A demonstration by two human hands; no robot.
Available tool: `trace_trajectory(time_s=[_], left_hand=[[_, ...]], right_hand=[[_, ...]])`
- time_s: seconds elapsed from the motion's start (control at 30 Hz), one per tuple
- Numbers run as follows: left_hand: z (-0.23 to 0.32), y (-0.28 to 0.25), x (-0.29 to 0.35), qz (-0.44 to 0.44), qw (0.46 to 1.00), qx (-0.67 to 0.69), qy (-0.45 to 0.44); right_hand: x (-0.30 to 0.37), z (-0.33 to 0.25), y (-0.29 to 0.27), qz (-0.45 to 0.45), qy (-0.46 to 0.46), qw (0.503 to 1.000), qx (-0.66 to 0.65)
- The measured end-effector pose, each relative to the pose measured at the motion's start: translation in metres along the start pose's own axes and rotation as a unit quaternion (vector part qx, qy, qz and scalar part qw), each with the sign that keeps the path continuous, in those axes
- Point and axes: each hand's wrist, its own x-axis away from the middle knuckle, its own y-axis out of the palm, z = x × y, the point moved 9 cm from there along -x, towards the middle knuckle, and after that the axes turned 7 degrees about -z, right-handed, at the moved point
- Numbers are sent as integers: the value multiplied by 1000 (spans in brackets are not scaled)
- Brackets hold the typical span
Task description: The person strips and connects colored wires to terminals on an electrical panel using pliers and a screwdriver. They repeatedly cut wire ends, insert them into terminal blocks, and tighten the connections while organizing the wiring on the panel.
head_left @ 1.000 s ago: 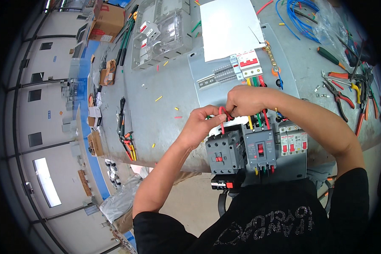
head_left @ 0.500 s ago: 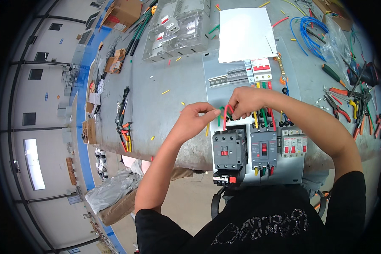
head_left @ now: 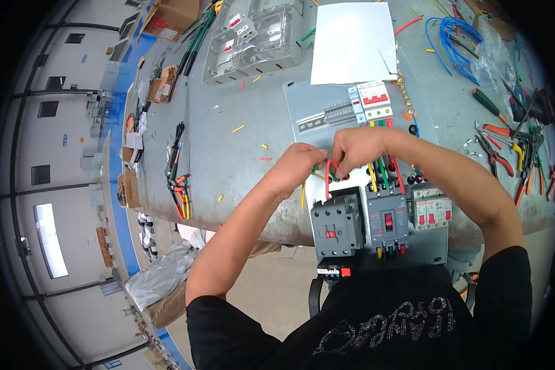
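The red wire [head_left: 327,180] rises from the far edge of the contactor [head_left: 336,225] and bends over beyond it, between your two hands. Your right hand [head_left: 359,148] is beyond the contactor and a little to its right; the fingers are curled and narrow, right at the bend of the red wire, but their tips are partly hidden, so I cannot tell whether they grip it. Your left hand [head_left: 295,165] is beyond the contactor and to its left, with thumb and fingers narrow beside a short green wire [head_left: 316,167]; I cannot tell whether they pinch it. On the near side of the contactor sits the relay [head_left: 333,271], with a red part at its right end. Just right of the contactor stands the grey breaker [head_left: 388,221], with yellow, green and red wires at its far end, and farther right are the small breakers [head_left: 431,209]. Well beyond the contactor are the rail [head_left: 311,123], the white breaker [head_left: 374,100] with red levers, and the paper [head_left: 353,43]. Far off to the contactor's right lie the blue coil [head_left: 451,54] and the red-handled pliers [head_left: 498,159]; beyond it to the left is the clear-lidded box [head_left: 256,46].
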Motion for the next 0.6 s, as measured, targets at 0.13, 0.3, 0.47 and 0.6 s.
trace_trajectory(time_s=[0.13, 0.3, 0.47, 0.6], left_hand=[[-12, 0, -7, -19, 998, 66, 15], [-16, 0, 4, 1, 998, 42, 41], [-22, 10, 38, 57, 991, 29, 116], [-20, 8, 33, 62, 987, 63, 136]], right_hand=[[-7, 6, 10, -33, -6, 999, -23], [-11, 14, 14, -45, 14, 995, -83], [-6, 10, 11, -42, 7, 995, -95], [-7, 9, 10, -47, 4, 996, -76]])
